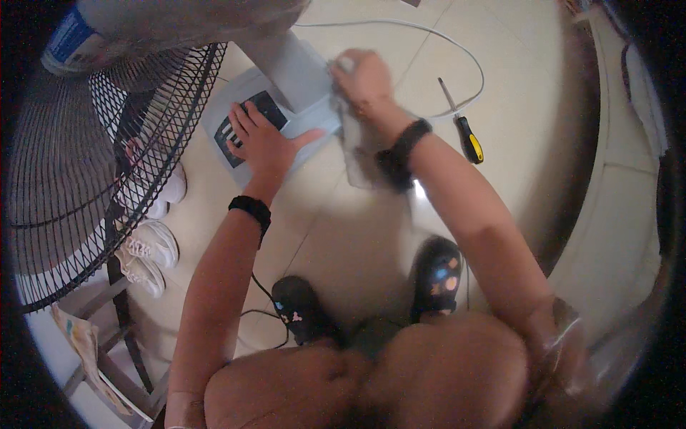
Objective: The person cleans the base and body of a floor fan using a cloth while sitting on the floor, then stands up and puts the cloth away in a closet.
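Note:
A standing fan is in front of me, its light grey-blue base (314, 154) on the floor and its column (275, 71) rising from it. My left hand (264, 143) lies on the base with its fingers spread over the black control panel (268, 107), thumb stretched to the right. At the right side of the base, my right hand (364, 82) is closed on a greyish cloth (357, 161), which hangs down toward the floor. Motion blurs this hand and the cloth. The cloth is against or very near the base edge; I cannot tell which.
The black wire fan guard (107, 179) fills the left side. A screwdriver (468, 139) with a yellow and black handle lies on the tiles, by a pale cord (468, 53). Light sneakers (150, 250) stand left, near a grey rack (107, 300). My dark clogs (436, 275) are below.

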Available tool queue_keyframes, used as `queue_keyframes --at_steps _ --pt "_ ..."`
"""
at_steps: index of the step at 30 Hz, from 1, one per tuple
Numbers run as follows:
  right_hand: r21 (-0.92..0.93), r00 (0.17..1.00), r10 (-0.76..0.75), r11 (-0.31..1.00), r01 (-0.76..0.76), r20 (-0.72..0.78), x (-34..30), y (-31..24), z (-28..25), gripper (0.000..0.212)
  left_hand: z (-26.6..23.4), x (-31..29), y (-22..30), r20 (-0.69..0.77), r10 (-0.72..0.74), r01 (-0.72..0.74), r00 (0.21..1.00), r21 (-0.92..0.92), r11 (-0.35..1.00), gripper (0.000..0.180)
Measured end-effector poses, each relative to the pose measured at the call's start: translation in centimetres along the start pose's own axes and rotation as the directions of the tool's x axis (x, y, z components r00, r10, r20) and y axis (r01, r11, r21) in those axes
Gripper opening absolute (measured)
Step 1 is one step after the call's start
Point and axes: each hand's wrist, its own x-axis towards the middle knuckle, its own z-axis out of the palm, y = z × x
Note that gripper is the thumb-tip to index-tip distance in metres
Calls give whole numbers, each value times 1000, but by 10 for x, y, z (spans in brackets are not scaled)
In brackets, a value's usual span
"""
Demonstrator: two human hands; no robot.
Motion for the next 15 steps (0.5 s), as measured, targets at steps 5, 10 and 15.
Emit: queue_keyframes --at_steps 5,10,15 --pt "-94 995 -71 994 63 -76 -14 -7 3 33 1 0 -2 13 -4 4 1000 9 1000 145" --pt "-160 996 -92 983 93 14 -29 -15 -3 32 -1 0 -5 69 -57 54 996 44 998 147" --pt "-147 975 -217 964 220 36 24 -10 2 31 7 5 0 47 -19 19 999 -10 1000 149"
